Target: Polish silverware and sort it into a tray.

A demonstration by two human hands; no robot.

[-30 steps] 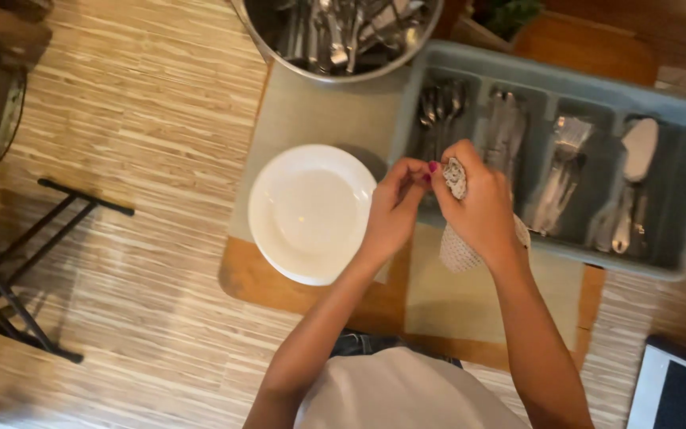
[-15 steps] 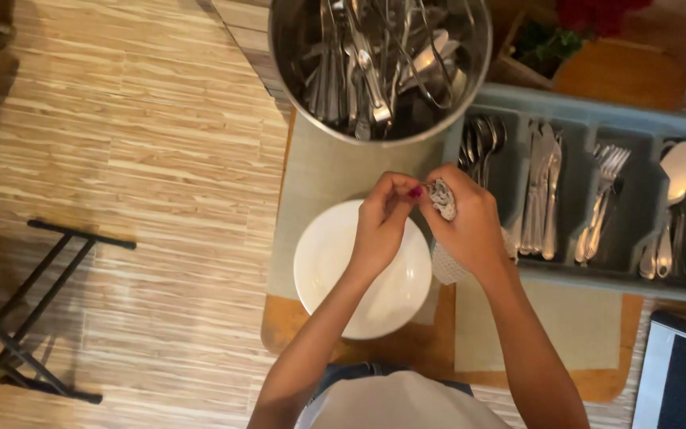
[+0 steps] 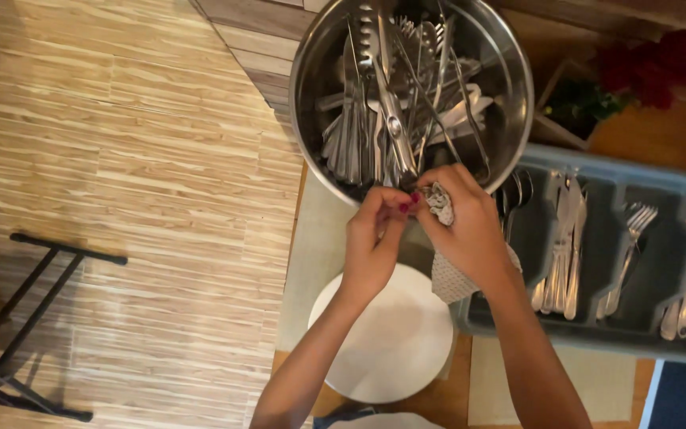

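1. We note a light wood-plank floor to the left and a wooden table carrying pale mats on the right; a black folding stand sits on the floor.
2. Left hand: forearm rising from bottom centre, fingers curled inward, fingertips pinched against the cloth at the pot's near rim.
3. Right hand: forearm angled up from lower right, fingers closed around a bunched patterned cloth, whose loose end hangs below the palm. Whether a utensil sits inside the cloth, we cannot tell.
4. Both hands meet, touching, just over the rim of one steel pot.
5. Count: one pot, filled with many utensils, too tangled to number; one white plate below the hands; one grey cutlery tray at right, four compartments visible, holding spoons, knives, forks and a larger spoon.
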